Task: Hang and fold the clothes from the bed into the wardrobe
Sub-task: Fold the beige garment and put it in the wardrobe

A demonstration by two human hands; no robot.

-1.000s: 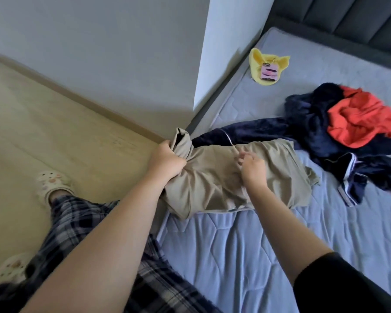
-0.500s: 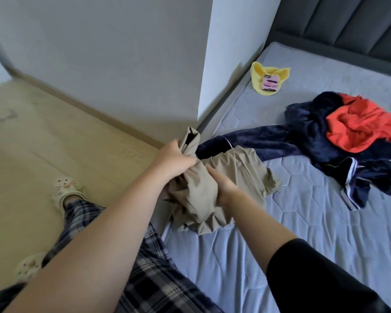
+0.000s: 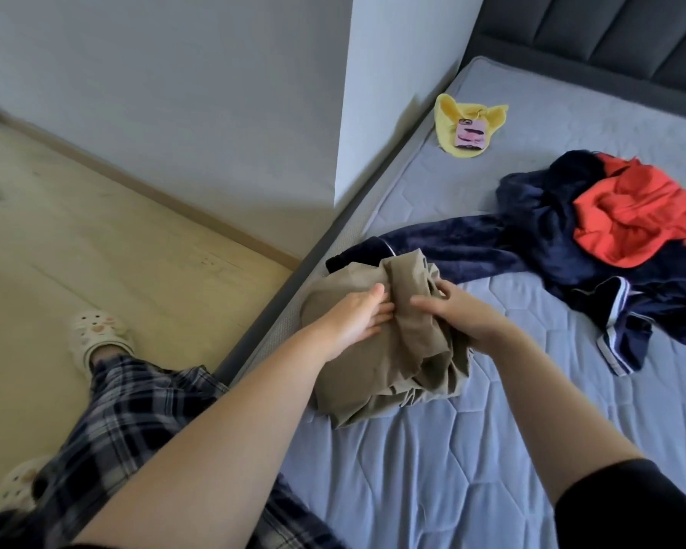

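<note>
You're working the khaki garment (image 3: 389, 334) at the near left edge of the bed (image 3: 432, 469), bundled in loose folds, part lifted, its lower layers resting on the mattress. Your left hand (image 3: 353, 315) is lying on the bundle's left side, fingers fairly straight and pressing into the cloth. Your right hand (image 3: 464, 315) is gripping the central ridge of fabric, fingers curled round it and the thumb on the far side.

Handling, as a judgement: it's looking like thin woven cotton, matte, light, fully limp. No stiffness, so it's sagging wherever you aren't supporting it. Not slippery, not fragile. Layers are sliding apart at the near hem, where a darker seam line is showing. Better to be taking it by a seam, waistband or hem edge and pinching all layers together; a grab at the middle is only bunching it.

Other cloth: a navy garment (image 3: 492, 239) with white piping, plush and fleecy-looking, heavier, is sprawling behind the bundle toward the far right. An orange-red garment (image 3: 630, 215), smooth and crumpled, is sitting on top of it. A yellow cloth (image 3: 448, 116) is lying far off near the wall with a pink phone (image 3: 470, 136) on it. Mattress cover is quilted grey-blue in a hexagon stitch. Floor (image 3: 96, 251) at left is pale wood. Wardrobe isn't in view.
</note>
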